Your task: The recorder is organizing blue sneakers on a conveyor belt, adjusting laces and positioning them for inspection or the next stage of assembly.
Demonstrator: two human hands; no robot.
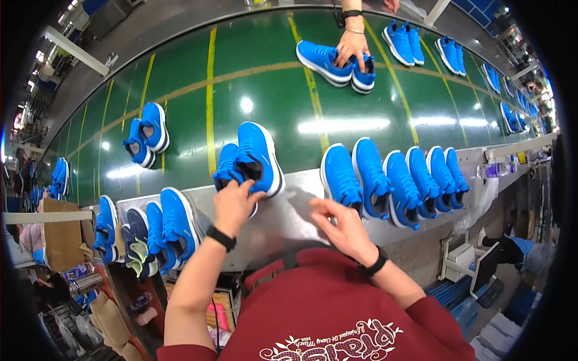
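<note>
My left hand rests on the heels of a pair of blue sports shoes with white soles, lying at the near edge of the green conveyor belt. My right hand hovers over the grey metal shelf, fingers apart and holding nothing, just left of a row of several blue shoes standing on that shelf. Both wrists wear black bands.
Across the belt another person's hand presses on a blue pair. More blue pairs lie along the belt. Shoes with dark ones among them stand on the shelf at my left. A cardboard box sits far left.
</note>
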